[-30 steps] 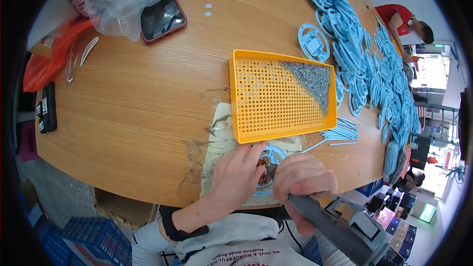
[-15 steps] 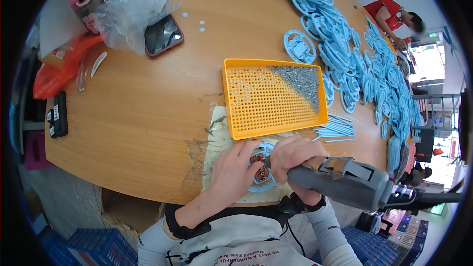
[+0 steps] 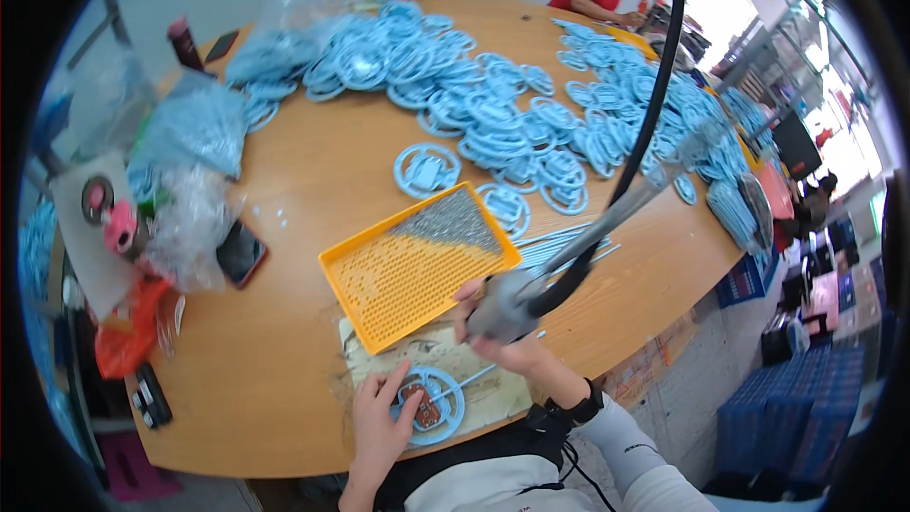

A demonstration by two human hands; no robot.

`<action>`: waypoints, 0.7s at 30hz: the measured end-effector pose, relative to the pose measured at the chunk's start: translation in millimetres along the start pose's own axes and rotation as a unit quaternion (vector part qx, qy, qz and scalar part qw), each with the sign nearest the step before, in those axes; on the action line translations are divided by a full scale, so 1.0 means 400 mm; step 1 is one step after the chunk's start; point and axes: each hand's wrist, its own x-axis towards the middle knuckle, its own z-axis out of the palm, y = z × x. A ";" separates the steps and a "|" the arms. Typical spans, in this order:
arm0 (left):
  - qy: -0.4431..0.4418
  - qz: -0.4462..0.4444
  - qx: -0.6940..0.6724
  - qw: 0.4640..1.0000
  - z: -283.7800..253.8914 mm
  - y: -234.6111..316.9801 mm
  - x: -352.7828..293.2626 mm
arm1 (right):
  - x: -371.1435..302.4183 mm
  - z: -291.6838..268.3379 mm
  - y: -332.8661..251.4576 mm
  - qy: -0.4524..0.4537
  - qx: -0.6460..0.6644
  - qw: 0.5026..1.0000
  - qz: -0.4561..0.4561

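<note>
A round, light-blue plastic frame (image 3: 457, 405) with a reddish-brown board (image 3: 426, 410) inside it lies on the stained cream mat (image 3: 498, 395) near your edge of the wooden counter (image 3: 256, 360). Your left hand (image 3: 382, 428) is spread, its fingers and thumb at the frame's left side. Your right hand (image 3: 512, 353) grips a grey power tool (image 3: 504, 309), clear of the frame. At the mat's far edge, a yellow perforated plastic tray (image 3: 408, 289) holds small silvery metal pieces (image 3: 453, 224).
</note>
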 end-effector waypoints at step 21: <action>0.105 0.075 0.049 0.990 0.030 0.025 -0.018 | 0.202 -0.886 0.031 0.383 -0.658 0.634 -0.133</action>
